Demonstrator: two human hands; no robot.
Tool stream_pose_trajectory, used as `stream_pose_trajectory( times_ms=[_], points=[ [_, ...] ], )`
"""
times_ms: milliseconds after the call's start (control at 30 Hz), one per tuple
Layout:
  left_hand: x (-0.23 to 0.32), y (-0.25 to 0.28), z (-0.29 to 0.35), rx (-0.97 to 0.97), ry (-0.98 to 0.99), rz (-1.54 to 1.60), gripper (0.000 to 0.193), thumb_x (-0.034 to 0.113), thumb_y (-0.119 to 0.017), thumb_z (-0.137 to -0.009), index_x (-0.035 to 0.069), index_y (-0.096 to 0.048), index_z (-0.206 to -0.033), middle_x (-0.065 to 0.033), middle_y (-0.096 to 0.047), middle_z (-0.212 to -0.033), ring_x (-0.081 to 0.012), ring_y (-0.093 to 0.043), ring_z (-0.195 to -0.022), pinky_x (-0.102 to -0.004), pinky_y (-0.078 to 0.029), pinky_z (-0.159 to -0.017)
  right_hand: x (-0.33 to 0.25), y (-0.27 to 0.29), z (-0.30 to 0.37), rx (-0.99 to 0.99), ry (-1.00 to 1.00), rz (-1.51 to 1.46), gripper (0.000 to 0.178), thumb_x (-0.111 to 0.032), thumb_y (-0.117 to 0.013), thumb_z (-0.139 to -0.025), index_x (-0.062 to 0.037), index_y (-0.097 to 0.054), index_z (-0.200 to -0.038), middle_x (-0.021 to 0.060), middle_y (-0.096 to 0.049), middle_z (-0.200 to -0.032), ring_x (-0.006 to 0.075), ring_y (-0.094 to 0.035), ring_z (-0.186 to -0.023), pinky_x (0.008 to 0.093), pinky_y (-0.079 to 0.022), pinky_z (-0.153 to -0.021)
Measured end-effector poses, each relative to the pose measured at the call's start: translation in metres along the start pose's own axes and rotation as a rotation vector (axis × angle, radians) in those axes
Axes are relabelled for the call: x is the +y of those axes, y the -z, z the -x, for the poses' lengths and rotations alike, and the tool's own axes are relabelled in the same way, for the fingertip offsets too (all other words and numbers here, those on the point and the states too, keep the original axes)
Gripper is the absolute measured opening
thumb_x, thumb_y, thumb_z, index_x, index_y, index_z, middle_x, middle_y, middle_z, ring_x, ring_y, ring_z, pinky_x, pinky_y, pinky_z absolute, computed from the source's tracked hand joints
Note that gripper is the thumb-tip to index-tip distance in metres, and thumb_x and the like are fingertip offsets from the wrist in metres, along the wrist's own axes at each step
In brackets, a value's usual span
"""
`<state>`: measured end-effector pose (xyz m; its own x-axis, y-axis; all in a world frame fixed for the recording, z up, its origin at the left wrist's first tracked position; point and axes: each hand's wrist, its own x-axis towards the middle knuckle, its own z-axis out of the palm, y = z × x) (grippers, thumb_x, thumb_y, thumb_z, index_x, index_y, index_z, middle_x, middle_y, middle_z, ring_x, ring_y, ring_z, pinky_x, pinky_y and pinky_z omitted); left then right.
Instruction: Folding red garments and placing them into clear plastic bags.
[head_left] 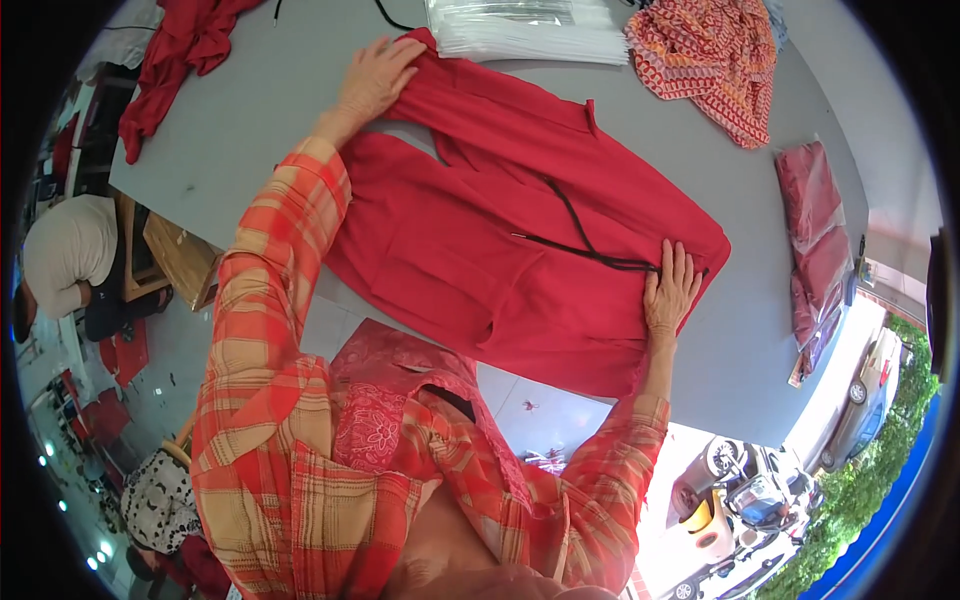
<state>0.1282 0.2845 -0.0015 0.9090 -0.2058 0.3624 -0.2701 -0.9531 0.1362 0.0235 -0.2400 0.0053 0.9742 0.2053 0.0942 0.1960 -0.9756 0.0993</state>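
A red garment with a black drawstring (440,220) lies spread across the grey table, its near edge hanging over the table's front. I cannot tell whether it is a hooded top or trousers. My left hand (376,80) rests on the far left end of the garment, fingers stretched over the cloth. On its right end, beside the point where the drawstring (580,250) comes out, my right hand (673,290) lies flat with fingers pointing away from me. Both loose cord ends trail leftward over the cloth. A fold or pocket edge runs across the nearer part.
Clear plastic bags (530,35) are stacked at the table's far edge. An orange patterned cloth (705,65) is at the far right, and a wrapped dark red package (810,225) nearer. More red cloth (190,65) hangs at the far left. Another person (75,255) sits beyond the grey table (740,370).
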Motion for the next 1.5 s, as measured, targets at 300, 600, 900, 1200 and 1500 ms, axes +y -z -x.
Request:
stream_pose_trajectory(
  times_ms=[300,600,900,1200,1500],
  points=[
    [0.064,0.017,0.047,0.068,0.317,0.171,0.034,0.016,-0.063,-0.077,0.006,-0.049,-0.106,-0.0125,-0.052,-0.091,-0.0296,-0.051,-0.084,-0.0357,-0.044,-0.074,0.044,-0.01,-0.023,0.067,0.116,0.038,0.051,-0.023,-0.042,-0.079,-0.0211,-0.041,-0.131,0.0021,-0.04,-0.135,0.0232,-0.037,-0.122,0.0443,-0.021,-0.105],
    [0.099,0.041,0.082,0.018,0.383,0.294,0.028,0.011,-0.061,-0.076,0.007,-0.051,-0.101,-0.0103,-0.053,-0.088,-0.0279,-0.052,-0.086,-0.0354,-0.043,-0.074,0.074,-0.004,-0.022,0.057,0.146,0.018,0.051,-0.019,-0.04,-0.079,-0.0147,-0.041,-0.13,0.007,-0.04,-0.134,0.0231,-0.037,-0.123,0.0443,-0.022,-0.104],
    [0.102,0.052,0.039,-0.061,0.348,0.297,0.025,0.009,-0.055,-0.075,0.008,-0.054,-0.1,-0.008,-0.058,-0.085,-0.0267,-0.057,-0.075,-0.0357,-0.047,-0.067,0.093,-0.011,-0.017,0.047,0.116,0.036,0.05,-0.018,-0.04,-0.08,-0.0173,-0.041,-0.13,0.0024,-0.04,-0.135,0.0214,-0.037,-0.123,0.0428,-0.023,-0.104],
    [0.069,-0.004,-0.099,0.319,0.224,-0.012,0.031,0.01,-0.056,-0.079,0.006,-0.052,-0.109,-0.0159,-0.057,-0.092,-0.0369,-0.055,-0.087,-0.0422,-0.044,-0.079,0.099,-0.01,-0.017,0.087,0.111,0.025,0.055,-0.017,-0.046,-0.077,-0.0203,-0.04,-0.131,0.0006,-0.04,-0.133,0.0191,-0.039,-0.12,0.0441,-0.026,-0.103],
    [0.137,-0.001,0.01,-0.185,-0.234,-0.101,0.039,0.024,-0.05,-0.086,0.017,-0.047,-0.124,-0.0053,-0.043,-0.129,-0.0254,-0.036,-0.122,-0.0459,-0.026,-0.099,0.125,-0.006,-0.011,0.102,0.115,0.037,0.054,-0.018,-0.047,-0.078,-0.0187,-0.04,-0.131,0.0018,-0.041,-0.132,0.0192,-0.038,-0.121,0.0444,-0.025,-0.103]
  ],
)
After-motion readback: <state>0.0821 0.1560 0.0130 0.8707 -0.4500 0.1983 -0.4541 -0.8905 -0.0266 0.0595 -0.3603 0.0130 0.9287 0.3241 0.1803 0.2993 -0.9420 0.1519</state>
